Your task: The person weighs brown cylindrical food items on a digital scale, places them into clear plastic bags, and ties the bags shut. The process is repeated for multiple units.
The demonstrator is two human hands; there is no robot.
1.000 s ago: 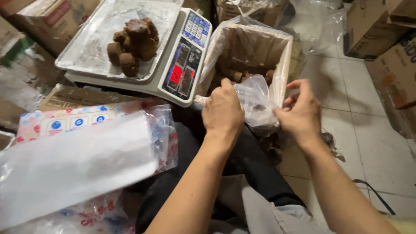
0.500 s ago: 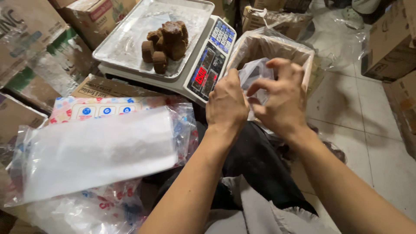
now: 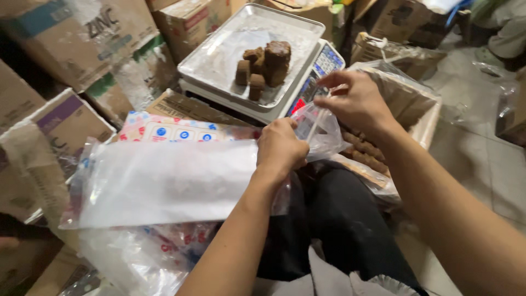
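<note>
Your left hand (image 3: 282,148) is closed in a fist-like pinch on the near edge of a small clear plastic bag (image 3: 320,131). Your right hand (image 3: 356,101) pinches the bag's far edge between thumb and fingers, the other fingers loosely curled. The bag hangs stretched between both hands, above your lap and just in front of the scale (image 3: 257,60).

On the scale's metal tray (image 3: 219,60) sits a cluster of brown blocks (image 3: 263,66), roughly 5, stacked and touching. The scale's keypad (image 3: 326,60) shows just behind your right hand.

To your right, partly under your right forearm, a lined cardboard box (image 3: 405,104) holds more brown blocks. Left of your left hand lies a stack of flat clear bags (image 3: 164,181) over colourful printed packaging (image 3: 175,129). Cardboard cartons (image 3: 82,44) crowd the left side. Tiled floor (image 3: 482,164) is at right.
</note>
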